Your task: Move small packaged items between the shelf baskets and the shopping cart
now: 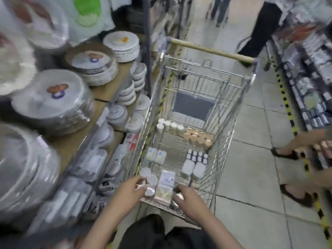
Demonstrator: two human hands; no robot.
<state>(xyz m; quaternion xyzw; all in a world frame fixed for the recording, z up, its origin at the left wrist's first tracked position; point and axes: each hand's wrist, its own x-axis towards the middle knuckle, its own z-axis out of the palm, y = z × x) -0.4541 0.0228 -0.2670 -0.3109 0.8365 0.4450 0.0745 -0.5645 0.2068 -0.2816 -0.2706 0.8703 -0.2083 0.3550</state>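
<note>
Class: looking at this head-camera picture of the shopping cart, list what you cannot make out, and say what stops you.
- Item in the right hand: covered by fingers.
- Labels on packets in the cart: too small, blurred.
- Plate stacks on the left shelf: motion-blurred.
- Bystander's foot: body cut off by right edge.

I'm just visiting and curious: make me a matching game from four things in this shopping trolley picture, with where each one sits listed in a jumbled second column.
Things:
1. peach-lidded jars
2. white-lidded jars
3. wooden handle
4. left hand

Places:
A. far end of the cart, across the top
B. near end, on small round packets
C. mid-cart, right of the white-lidded ones
D. mid-cart, by the left wall

Pairs: 1-C, 2-D, 3-A, 4-B
</note>
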